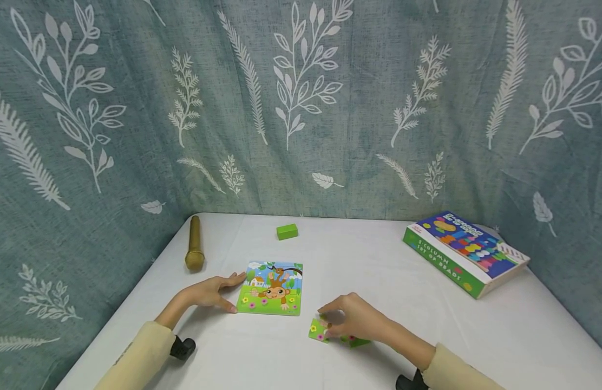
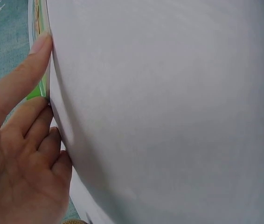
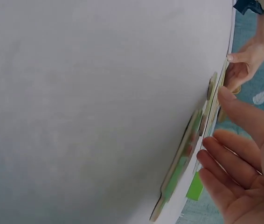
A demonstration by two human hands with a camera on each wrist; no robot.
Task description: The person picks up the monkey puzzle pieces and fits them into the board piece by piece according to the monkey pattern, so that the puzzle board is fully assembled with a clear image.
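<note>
Two hands (image 1: 210,295) (image 1: 354,319) — one puzzle board (image 1: 272,288) — one box (image 1: 464,252)

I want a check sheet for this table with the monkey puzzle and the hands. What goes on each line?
Surface: white table, flat.
Job's things: square monkey-picture puzzle board; loose green puzzle pieces with flowers beside it.
Clutter: small green block near the back; brass-coloured cylinder at left; colourful bead-toy box at right.
Hands: left hand touches the board's left edge with straight fingers; right hand rests on the loose pieces, grip unclear.
Cables: nothing seen.
Surroundings: teal curtain with white leaf print behind and at both sides.
</note>
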